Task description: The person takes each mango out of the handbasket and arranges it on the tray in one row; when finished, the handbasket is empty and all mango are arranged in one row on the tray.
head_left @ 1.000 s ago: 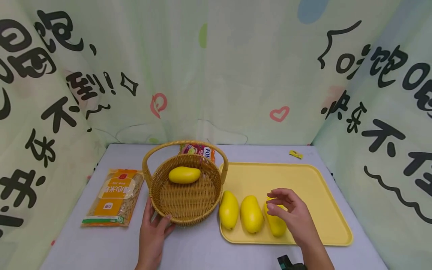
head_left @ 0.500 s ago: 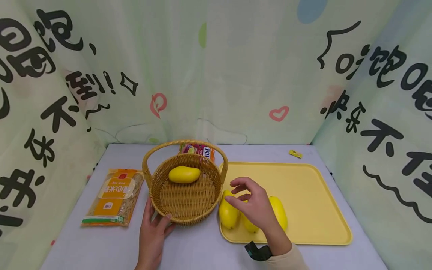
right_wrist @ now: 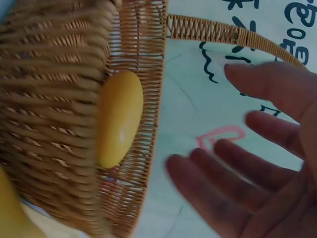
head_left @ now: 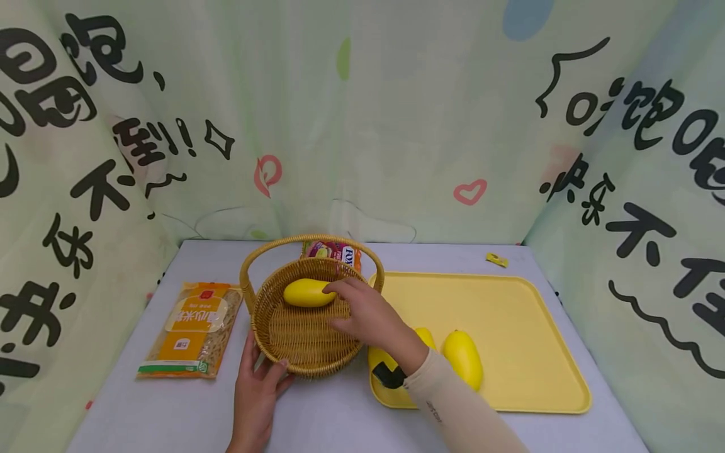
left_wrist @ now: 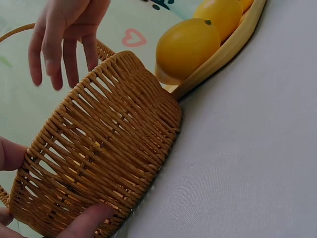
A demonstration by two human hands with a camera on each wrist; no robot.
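A round wicker basket (head_left: pixel 311 346) with a tall handle stands left of the tray, one yellow mango (head_left: pixel 303 293) lying inside it near the back. My left hand (head_left: pixel 256 393) holds the basket's near left side, its thumb at the rim. Above the basket's right part is my right hand (head_left: pixel 370 314), fingers apart and gently bent, close to that mango in the head view. The right wrist view shows a gap between the fingers and the mango (right_wrist: pixel 121 119), with nothing in the hand. Three more mangoes, including the rightmost mango (head_left: pixel 463 360), lie on the yellow tray (head_left: pixel 532 352); the right arm partly hides two.
An orange-labelled food bag (head_left: pixel 189 330) lies at the left of the table. Behind the basket is a purple-red snack packet (head_left: pixel 345 253). A small yellow wrapped piece (head_left: pixel 496 259) lies beyond the tray. Printed curtains (head_left: pixel 396 126) enclose the back and sides.
My right hand has moved left from over the tray's mangoes to above the basket, carrying nothing. The left hand and the basket have stayed in place.
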